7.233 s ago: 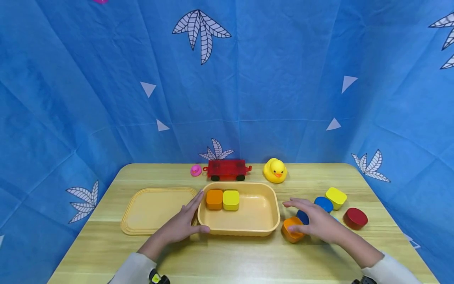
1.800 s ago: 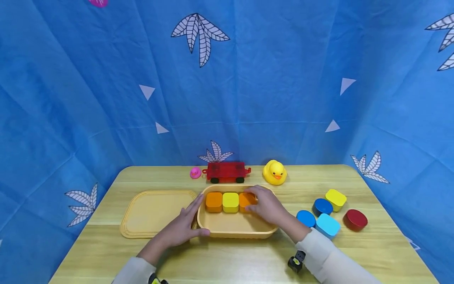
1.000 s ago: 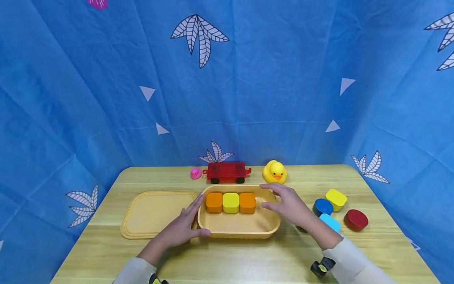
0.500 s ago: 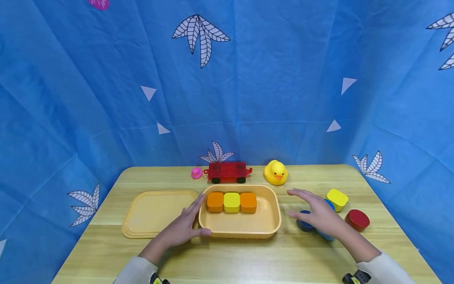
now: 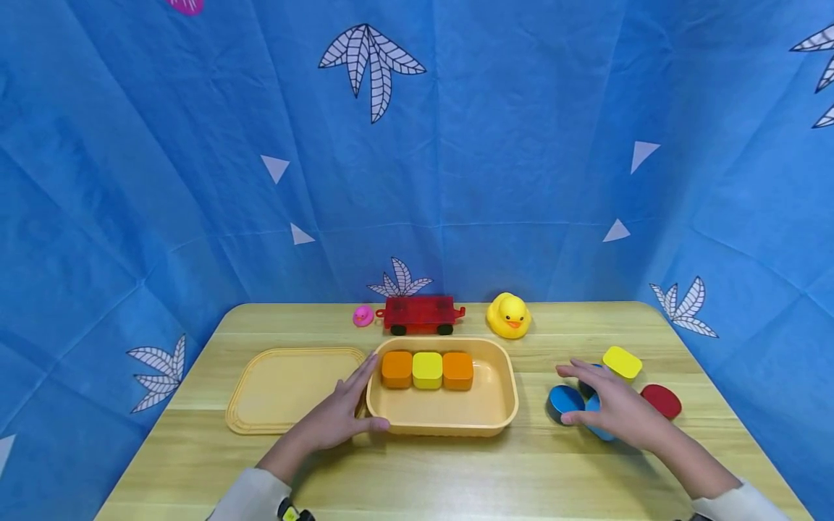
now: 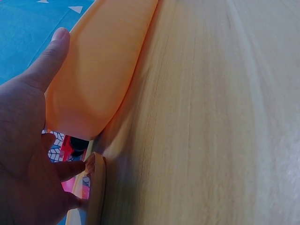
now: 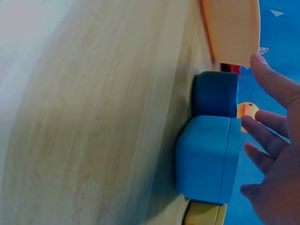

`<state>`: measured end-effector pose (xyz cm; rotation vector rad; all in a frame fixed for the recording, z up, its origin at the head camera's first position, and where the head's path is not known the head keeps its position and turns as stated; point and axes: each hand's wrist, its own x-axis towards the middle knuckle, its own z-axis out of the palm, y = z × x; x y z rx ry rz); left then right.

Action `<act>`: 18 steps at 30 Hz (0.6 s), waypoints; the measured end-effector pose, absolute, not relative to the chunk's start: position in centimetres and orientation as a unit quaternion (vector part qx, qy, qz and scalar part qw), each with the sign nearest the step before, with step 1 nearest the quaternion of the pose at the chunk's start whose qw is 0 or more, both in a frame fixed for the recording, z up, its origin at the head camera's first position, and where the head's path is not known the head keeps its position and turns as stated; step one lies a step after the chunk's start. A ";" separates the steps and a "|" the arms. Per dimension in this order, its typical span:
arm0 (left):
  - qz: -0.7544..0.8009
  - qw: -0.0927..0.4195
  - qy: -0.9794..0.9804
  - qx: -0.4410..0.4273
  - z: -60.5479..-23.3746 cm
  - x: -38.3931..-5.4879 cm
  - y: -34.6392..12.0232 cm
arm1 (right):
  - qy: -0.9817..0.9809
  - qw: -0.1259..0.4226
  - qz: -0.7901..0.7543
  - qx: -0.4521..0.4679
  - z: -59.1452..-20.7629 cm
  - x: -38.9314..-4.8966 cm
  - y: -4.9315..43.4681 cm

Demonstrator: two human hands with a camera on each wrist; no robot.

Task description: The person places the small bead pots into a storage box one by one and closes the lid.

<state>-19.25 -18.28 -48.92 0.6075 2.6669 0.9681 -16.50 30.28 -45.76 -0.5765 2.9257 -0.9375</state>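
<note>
My left hand (image 5: pixel 339 418) rests against the left end of a pale yellow plastic box (image 5: pixel 449 421), fingers straight along the rim and thumb at the front corner. Inside the box stand an orange block (image 5: pixel 397 369), a yellow block (image 5: pixel 427 370) and a second orange block (image 5: pixel 458 370) in a row. My right hand (image 5: pixel 619 409) hovers spread over the toys on the right, holding nothing. Under and beside it are a round blue block (image 5: pixel 565 402), a light blue block (image 7: pixel 206 159) and a darker blue one mostly covered by the hand.
A flat pale yellow lid (image 5: pixel 293 391) lies left of the box. Behind stand a pink duck (image 5: pixel 363 315), a red toy wagon (image 5: pixel 419 312) and a yellow duck (image 5: pixel 509 316). A yellow block (image 5: pixel 622 362) and a dark red block (image 5: pixel 662 401) lie at the right.
The right hand placed the second orange block in the row, let go of it, and moved right over the blue blocks. The left hand has stayed at the box's left end.
</note>
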 end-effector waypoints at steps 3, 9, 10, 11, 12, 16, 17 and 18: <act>0.331 0.116 0.913 0.208 -48.9 -19.2 -18.3 | 0.939 0.021 -0.290 -0.183 -45.9 -16.6 30.4; 0.333 0.118 0.912 0.207 -48.8 -19.2 -18.3 | 0.937 0.038 -0.293 -0.186 -46.2 -16.6 30.2; 0.334 0.119 0.912 0.207 -48.8 -19.2 -18.3 | 0.937 0.036 -0.292 -0.187 -46.2 -16.6 30.2; 0.335 0.119 0.911 0.207 -48.8 -19.2 -18.3 | 0.938 0.034 -0.290 -0.189 -46.2 -16.6 30.2; 0.336 0.118 0.911 0.207 -48.8 -19.2 -18.3 | 0.938 0.033 -0.289 -0.190 -46.2 -16.6 30.2; 0.333 0.119 0.912 0.206 -48.9 -19.2 -18.3 | 0.938 0.026 -0.287 -0.195 -46.2 -16.7 30.1; 0.333 0.119 0.913 0.205 -48.9 -19.2 -18.4 | 0.938 0.025 -0.287 -0.196 -46.1 -16.7 30.1; 0.332 0.119 0.913 0.205 -48.9 -19.2 -18.4 | 0.937 0.022 -0.287 -0.199 -46.1 -16.7 30.0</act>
